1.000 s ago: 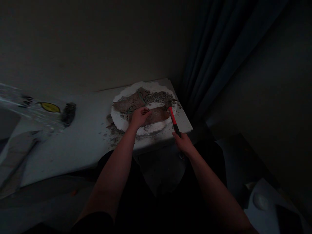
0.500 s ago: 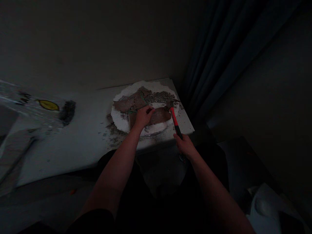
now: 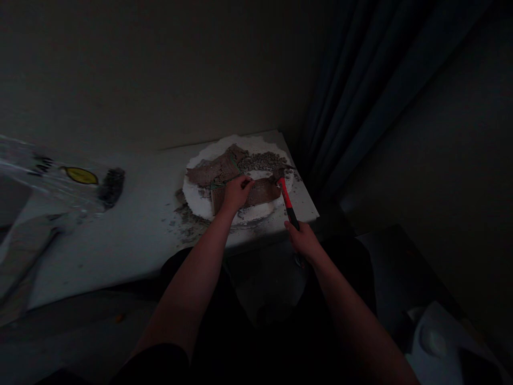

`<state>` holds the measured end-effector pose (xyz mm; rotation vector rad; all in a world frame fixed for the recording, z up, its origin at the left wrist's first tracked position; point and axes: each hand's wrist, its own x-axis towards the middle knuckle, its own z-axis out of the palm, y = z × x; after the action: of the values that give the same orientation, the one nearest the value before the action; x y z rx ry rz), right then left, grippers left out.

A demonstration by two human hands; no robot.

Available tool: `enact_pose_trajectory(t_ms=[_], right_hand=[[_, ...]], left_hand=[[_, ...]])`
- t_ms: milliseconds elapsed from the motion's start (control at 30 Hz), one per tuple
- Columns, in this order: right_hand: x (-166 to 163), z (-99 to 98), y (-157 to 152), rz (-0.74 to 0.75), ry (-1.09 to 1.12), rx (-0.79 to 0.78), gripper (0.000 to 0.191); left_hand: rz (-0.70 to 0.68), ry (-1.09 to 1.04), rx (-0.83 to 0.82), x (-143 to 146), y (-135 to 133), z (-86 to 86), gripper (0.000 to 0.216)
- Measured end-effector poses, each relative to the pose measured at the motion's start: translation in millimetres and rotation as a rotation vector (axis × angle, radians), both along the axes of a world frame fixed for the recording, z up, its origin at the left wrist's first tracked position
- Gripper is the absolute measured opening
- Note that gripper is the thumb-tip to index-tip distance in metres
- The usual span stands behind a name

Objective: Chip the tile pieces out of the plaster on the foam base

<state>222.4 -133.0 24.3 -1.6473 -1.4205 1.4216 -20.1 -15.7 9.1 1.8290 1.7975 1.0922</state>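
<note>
My right hand [image 3: 305,239] is wrapped round the black grip of a hammer [image 3: 287,198] with a red and black handle. The hammer's dark head is at the right end of a brown, textured slab [image 3: 262,192]. Above that slab, my left hand [image 3: 236,192] is closed in a pinch; what its fingertips hold is too dark to make out. A second brown slab [image 3: 212,170], cracked and with green edges, lies behind on the same white, scallop-edged mat [image 3: 196,206]. Grey crumbled lumps [image 3: 266,160] are heaped at the mat's back right.
The mat lies on a pale table [image 3: 140,240], with dark crumbs [image 3: 188,222] scattered at its left. A clear plastic bag [image 3: 60,176] with a yellow label is at the far left. A dark curtain [image 3: 360,91] hangs at the right, and a white object [image 3: 435,337] is low on the right.
Both hands and the hammer stay nearly in place; the hammer head has shifted very slightly. The slabs and lumps look the same.
</note>
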Motion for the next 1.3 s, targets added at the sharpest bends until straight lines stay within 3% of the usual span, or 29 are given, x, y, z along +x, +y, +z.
enact_pose_trajectory(t_ms=[467, 1300], right_hand=[[0.1, -0.4, 0.5, -0.002, -0.009, -0.003, 0.036], [1.0, -2.6, 1.9, 0.016, -0.045, 0.015, 0.042]], left_hand=[[-0.029, 0.179, 0.073, 4.8, -2.5, -5.7, 0.023], [-0.018, 0.165, 0.042, 4.6, -4.2, -3.3, 0.024]])
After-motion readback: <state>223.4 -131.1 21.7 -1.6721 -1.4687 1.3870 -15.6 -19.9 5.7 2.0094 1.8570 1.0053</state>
